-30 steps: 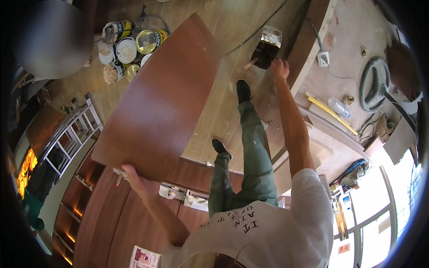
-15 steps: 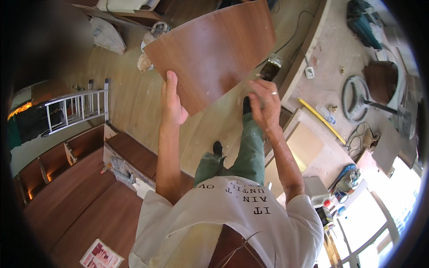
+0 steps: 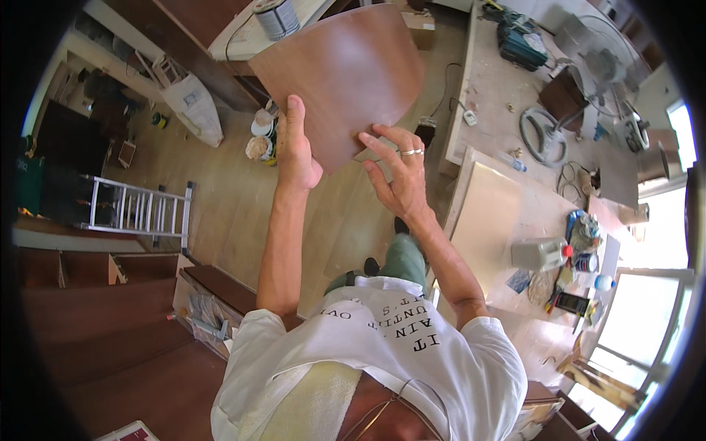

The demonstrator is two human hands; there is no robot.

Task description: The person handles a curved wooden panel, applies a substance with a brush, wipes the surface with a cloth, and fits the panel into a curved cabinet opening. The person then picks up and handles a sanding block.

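Note:
A reddish-brown wood-grain panel with a smooth, slightly glossy face is held up in front of me, tilted. My left hand grips its lower left edge, thumb on the face and the other fingers behind, hidden by the panel. At the panel's lower right edge is my right hand, its fingers apart and a ring on one of them. Its fingertips reach the panel's border and seem to touch it lightly, without gripping it.
To the right, a long workbench bears a grey jug, a teal tool case and a grey ring-shaped part. A metal ladder, a white sack and buckets stand left. A tin sits beyond the panel.
My right hand has moved left to the panel's lower edge, with its fingers spread. The panel has shifted a little left in view, still in my left hand. My view has tilted up and turned.

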